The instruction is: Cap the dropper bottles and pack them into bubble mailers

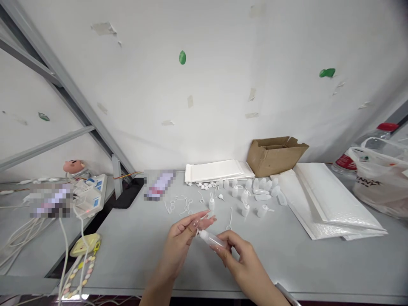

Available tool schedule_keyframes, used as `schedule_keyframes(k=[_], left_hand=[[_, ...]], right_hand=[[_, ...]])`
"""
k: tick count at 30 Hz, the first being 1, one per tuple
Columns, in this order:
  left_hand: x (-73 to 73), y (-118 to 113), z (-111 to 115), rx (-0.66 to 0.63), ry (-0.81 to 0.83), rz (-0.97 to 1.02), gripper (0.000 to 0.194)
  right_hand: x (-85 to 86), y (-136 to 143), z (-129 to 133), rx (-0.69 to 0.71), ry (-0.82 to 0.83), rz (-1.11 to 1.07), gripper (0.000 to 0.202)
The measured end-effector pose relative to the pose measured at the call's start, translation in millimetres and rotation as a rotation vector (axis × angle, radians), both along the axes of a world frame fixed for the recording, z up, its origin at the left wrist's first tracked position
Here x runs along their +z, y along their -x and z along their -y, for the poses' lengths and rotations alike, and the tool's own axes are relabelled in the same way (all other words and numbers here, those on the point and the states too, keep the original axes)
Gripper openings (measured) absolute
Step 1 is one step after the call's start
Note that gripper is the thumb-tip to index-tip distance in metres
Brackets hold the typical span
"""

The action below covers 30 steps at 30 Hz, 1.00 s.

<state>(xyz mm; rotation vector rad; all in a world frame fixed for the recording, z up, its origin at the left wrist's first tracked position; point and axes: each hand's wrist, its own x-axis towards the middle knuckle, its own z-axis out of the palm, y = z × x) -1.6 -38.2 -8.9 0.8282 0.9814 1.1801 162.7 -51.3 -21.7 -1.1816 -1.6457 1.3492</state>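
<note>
My right hand (240, 255) is wrapped round a small translucent squeeze bottle (210, 239), tilted with its white top toward my left hand. My left hand (183, 238) pinches a small white cap piece at the nozzle end, its other fingers stretched out; the piece is mostly hidden by the fingertips. Just beyond my hands stands another small bottle (212, 204) with a white top. Further right are several more bottles, some upright with caps such as one bottle (245, 210), others lying down. A thin white ring strap (229, 221) lies near my right hand.
White ring straps (186, 206) lie left of the bottles, and small white caps (206, 185) behind. A cardboard box (274, 156), white bubble mailers (331, 199) and a plastic bag (379, 178) stand or lie right. A power strip (94, 197) with cables is left.
</note>
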Motion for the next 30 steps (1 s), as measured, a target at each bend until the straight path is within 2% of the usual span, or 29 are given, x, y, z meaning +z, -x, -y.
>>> schedule_keyframes(k=[4, 7, 14, 23, 30], left_hand=[[-2.5, -2, 1, 0.096, 0.002, 0.133, 0.035], [-2.6, -3, 0, 0.101, 0.02, 0.189, 0.043], [-8.8, -14, 1, 0.12, 0.019, 0.152, 0.02], [-9.2, -24, 4, 0.115, -0.014, 0.044, 0.024], [-13.1, -19, 9, 0.053, -0.088, 0.031, 0.03]], right_hand=[[-2.5, 5, -1, -0.016, 0.079, -0.104, 0.03], [-4.2, 6, -2, -0.05, 0.112, -0.162, 0.032], [-7.2, 5, -1, -0.055, 0.142, -0.178, 0.034], [-11.6, 8, 0, -0.058, 0.159, -0.246, 0.037], [-12.9, 8, -7, 0.075, 0.241, -0.49, 0.038]])
